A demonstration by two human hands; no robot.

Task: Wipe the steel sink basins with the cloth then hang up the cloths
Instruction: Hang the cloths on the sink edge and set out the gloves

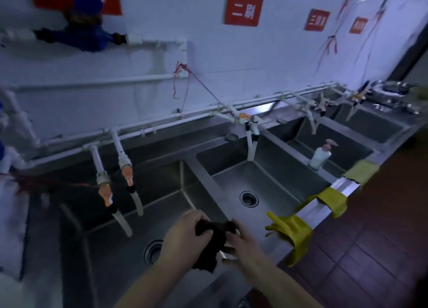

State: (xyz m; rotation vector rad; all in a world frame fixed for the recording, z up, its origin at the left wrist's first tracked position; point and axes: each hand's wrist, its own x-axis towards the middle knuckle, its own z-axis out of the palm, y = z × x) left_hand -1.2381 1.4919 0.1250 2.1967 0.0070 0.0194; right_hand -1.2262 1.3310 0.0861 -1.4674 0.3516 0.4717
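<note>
A dark cloth (209,247) hangs bunched between both my hands, above the divider of two steel sink basins. My left hand (183,233) grips its upper left part with curled fingers. My right hand (243,240) pinches its right edge. The left basin (111,256) lies below my left hand, with a round drain (152,251). The second basin (273,180) lies to the right, with its own drain (249,199). A yellow-green cloth (361,171) lies over the front rim farther right.
White taps with orange handles (115,185) hang into the left basin; another tap (251,136) hangs over the second. Yellow rubber gloves (294,233) drape over the front rim. A soap pump bottle (320,156) stands on a divider. More basins and pans (393,87) lie far right.
</note>
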